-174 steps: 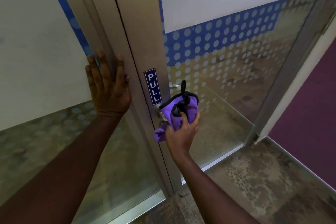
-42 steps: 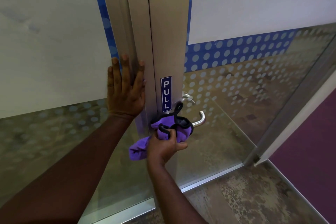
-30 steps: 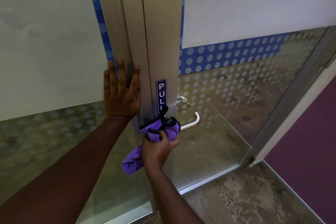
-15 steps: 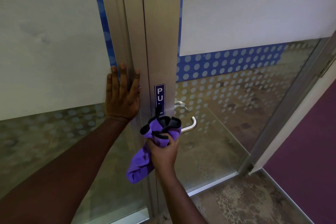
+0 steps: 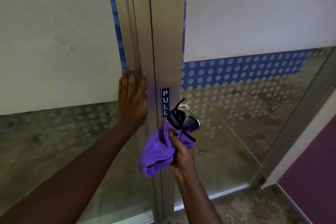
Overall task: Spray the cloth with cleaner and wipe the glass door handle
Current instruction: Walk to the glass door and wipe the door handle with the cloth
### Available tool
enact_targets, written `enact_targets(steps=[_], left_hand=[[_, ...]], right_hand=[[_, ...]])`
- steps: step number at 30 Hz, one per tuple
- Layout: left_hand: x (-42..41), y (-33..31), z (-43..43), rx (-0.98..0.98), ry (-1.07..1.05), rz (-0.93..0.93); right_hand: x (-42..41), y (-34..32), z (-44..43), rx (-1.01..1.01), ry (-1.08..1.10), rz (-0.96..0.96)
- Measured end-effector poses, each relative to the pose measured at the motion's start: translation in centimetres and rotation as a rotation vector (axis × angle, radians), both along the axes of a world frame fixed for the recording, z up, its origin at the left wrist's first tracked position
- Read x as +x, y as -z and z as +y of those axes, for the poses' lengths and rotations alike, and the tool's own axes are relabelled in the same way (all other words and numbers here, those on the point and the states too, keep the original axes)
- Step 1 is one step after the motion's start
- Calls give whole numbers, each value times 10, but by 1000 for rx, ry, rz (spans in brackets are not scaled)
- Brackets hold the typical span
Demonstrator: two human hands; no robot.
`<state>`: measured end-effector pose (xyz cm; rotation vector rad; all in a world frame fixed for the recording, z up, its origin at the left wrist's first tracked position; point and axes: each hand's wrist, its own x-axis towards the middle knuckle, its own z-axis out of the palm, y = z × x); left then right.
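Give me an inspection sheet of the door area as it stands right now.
Surface: metal door stile with blue PULL sign.
Job's things: purple cloth bunched over the door handle; spray bottle not seen.
Clutter: nothing seen.
Grippers: left hand flat on the frame; right hand gripping the cloth.
Cables: nothing seen.
Surroundings: dotted frosted glass panel, worn floor.

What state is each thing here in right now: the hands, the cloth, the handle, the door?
Left hand: flat, fingers spread, pressed on the metal frame.
Right hand: closed, gripping the cloth.
Purple microfibre cloth with black trim: bunched, its top draped over the handle.
Silver lever door handle: mostly covered by cloth.
Glass door with dotted film: swung ajar.
Blue PULL sign: stuck upright on the frame.
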<state>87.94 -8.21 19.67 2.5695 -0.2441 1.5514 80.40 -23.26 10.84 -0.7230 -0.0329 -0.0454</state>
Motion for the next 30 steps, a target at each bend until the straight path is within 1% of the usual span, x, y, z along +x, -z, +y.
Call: enact_targets(steps=[5, 8, 12, 16, 21, 25, 28, 30], left_hand=[[-23, 0, 1, -53, 16, 70], [-42, 11, -2, -138, -8, 144], [-70, 29, -10, -357, -73, 237], [-95, 46, -12, -544, -151, 276], [-125, 67, -15, -838, -243, 450], [-145, 66, -22, -1003, -271, 583], [-159, 64, -22, -1109, -277, 623], [-169, 62, -22, -1241, -250, 677]], right_hand=[[-3, -2, -3, 66, -79, 8], [-6, -5, -4, 105, -101, 30], [-9, -4, -6, 184, -158, 56], [-11, -2, -4, 237, -197, 93], [-15, 1, 1, 246, -246, 101], [-21, 3, 6, 265, -315, 123], [-26, 5, 12, 267, -337, 138], [-29, 7, 17, 284, -354, 138]])
